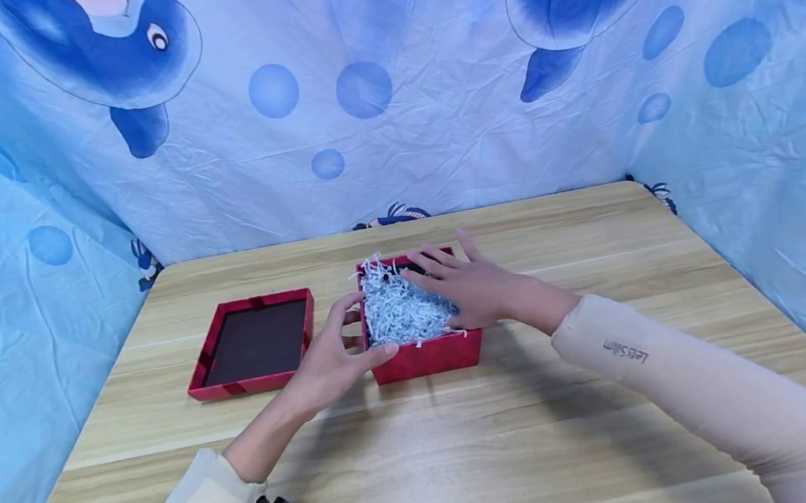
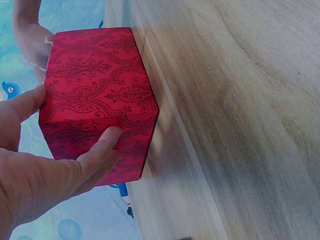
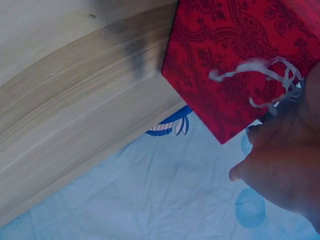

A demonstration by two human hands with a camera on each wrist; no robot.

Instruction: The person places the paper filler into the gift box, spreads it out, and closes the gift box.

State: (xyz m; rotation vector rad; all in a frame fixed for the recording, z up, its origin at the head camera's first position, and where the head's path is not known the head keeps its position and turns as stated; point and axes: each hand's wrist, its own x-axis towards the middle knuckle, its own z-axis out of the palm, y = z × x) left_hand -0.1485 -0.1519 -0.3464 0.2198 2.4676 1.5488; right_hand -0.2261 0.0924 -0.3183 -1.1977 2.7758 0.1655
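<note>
A red patterned gift box (image 1: 426, 359) stands upright and open on top, filled with pale blue shredded paper (image 1: 404, 312). At its near left corner my left hand (image 1: 329, 360) holds the box, the thumb by the near rim and the fingers along the left side. The left wrist view shows the fingers (image 2: 107, 140) against its brocade-like wall. My right hand (image 1: 477, 289) spreads its fingers over the paper, reaching in from the right side. Something dark shows at the far end of the box, partly covered by those fingers.
To the left lies the red box lid (image 1: 259, 342), dark inside facing up. The wooden table (image 1: 533, 462) is backed by a blue dolphin-print cloth (image 1: 437, 146) on three sides. Paper strands (image 3: 255, 67) hang over the box's right wall.
</note>
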